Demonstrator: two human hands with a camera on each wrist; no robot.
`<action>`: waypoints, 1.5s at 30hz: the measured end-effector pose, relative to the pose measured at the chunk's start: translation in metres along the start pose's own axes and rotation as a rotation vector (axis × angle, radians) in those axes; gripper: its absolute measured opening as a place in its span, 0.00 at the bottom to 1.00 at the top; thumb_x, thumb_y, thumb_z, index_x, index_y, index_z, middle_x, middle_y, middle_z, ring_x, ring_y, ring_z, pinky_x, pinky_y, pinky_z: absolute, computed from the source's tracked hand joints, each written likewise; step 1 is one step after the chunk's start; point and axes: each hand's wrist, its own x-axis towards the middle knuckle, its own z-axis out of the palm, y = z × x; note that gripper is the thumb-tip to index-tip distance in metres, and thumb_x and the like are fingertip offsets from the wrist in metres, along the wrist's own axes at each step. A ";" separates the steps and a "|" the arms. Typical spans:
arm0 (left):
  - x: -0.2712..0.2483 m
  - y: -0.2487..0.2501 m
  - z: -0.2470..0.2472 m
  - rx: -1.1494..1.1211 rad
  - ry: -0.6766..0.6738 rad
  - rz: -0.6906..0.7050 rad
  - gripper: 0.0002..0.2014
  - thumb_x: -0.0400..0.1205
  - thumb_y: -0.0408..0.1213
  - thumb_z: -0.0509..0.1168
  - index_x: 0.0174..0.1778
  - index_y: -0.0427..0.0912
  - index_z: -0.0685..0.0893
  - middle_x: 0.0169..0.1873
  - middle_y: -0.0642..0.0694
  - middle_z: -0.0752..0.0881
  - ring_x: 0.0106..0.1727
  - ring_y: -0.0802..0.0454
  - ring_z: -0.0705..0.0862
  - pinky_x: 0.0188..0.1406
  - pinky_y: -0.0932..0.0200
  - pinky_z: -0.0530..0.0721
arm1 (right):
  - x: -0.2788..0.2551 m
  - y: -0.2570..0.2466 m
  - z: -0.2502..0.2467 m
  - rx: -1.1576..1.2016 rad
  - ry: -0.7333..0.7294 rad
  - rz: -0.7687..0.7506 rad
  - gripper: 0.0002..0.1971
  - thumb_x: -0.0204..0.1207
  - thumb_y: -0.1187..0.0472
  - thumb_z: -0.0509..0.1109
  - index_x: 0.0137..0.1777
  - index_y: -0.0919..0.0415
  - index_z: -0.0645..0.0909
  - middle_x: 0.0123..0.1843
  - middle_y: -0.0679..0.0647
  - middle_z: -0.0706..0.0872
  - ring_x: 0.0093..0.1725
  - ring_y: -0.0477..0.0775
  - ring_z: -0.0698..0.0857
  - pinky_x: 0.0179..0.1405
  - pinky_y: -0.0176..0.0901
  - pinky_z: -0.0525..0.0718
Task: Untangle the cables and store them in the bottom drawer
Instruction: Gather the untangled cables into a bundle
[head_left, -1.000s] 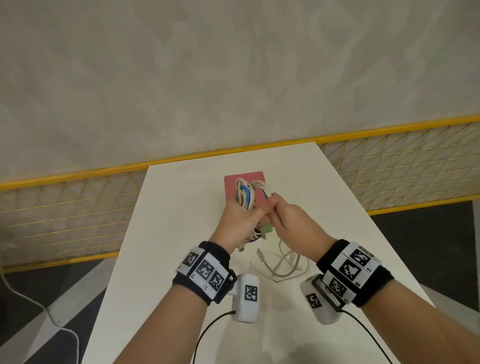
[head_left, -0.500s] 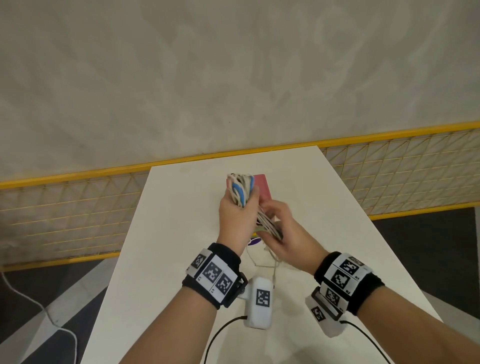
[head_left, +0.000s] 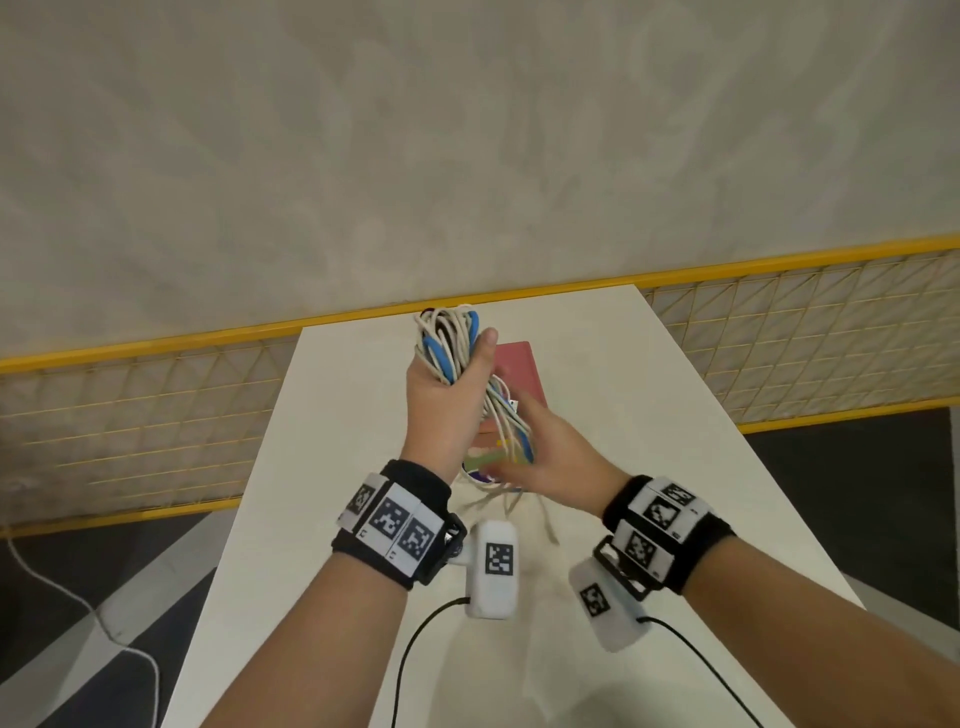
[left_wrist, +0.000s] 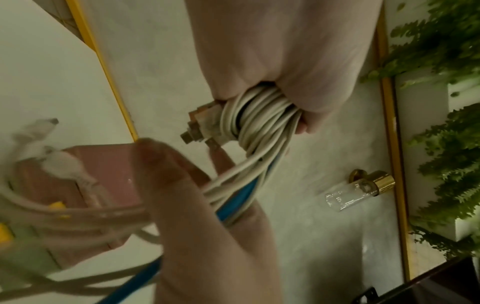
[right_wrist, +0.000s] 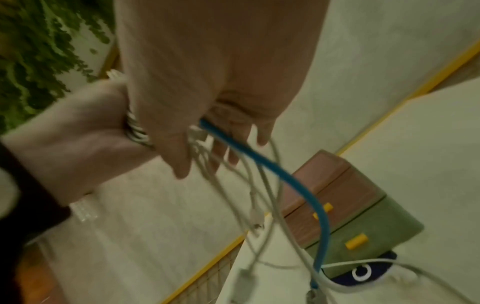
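My left hand (head_left: 441, 405) is raised above the white table (head_left: 337, 467) and grips a coil of white and blue cables (head_left: 447, 338). In the left wrist view the coil (left_wrist: 259, 115) is bunched in my fist, with plugs sticking out beside it. Lower and to the right, my right hand (head_left: 550, 457) curls round the strands that hang from the coil. A blue cable (right_wrist: 272, 170) and several white ones trail down through its fingers (right_wrist: 221, 150). Behind the hands stands the small drawer unit (head_left: 519, 374), pink on top and green below (right_wrist: 376, 226), with yellow handles.
Loose cable ends (head_left: 545, 519) dangle over the table near my wrists. A dark blue thing with a white ring (right_wrist: 363, 271) lies at the unit's foot. A yellow-railed mesh fence (head_left: 156, 415) runs behind the table. A white cord (head_left: 78, 597) lies on the floor at left.
My left hand has lifted the coil higher and farther from me. My right hand has slid down along the hanging strands, and the loose cable that lay on the table has been drawn up.
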 end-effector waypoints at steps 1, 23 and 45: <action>-0.002 0.003 0.001 -0.011 -0.015 -0.004 0.06 0.80 0.40 0.71 0.42 0.43 0.83 0.32 0.42 0.87 0.31 0.49 0.86 0.38 0.49 0.88 | 0.006 0.000 0.005 0.043 0.016 0.012 0.28 0.73 0.63 0.74 0.72 0.52 0.70 0.59 0.48 0.84 0.54 0.44 0.86 0.58 0.39 0.83; -0.025 -0.037 -0.028 0.396 -0.375 -0.232 0.16 0.67 0.37 0.81 0.46 0.40 0.86 0.36 0.47 0.89 0.36 0.54 0.86 0.35 0.61 0.82 | 0.029 -0.012 -0.019 -0.564 0.018 0.080 0.30 0.67 0.69 0.71 0.70 0.57 0.69 0.30 0.49 0.76 0.31 0.50 0.79 0.29 0.43 0.76; -0.016 -0.040 -0.014 0.231 -0.211 -0.100 0.20 0.72 0.48 0.78 0.56 0.48 0.81 0.40 0.54 0.87 0.39 0.62 0.86 0.38 0.67 0.83 | 0.003 -0.013 -0.018 -0.148 0.268 0.064 0.06 0.84 0.65 0.59 0.51 0.70 0.73 0.33 0.47 0.74 0.30 0.41 0.73 0.31 0.30 0.70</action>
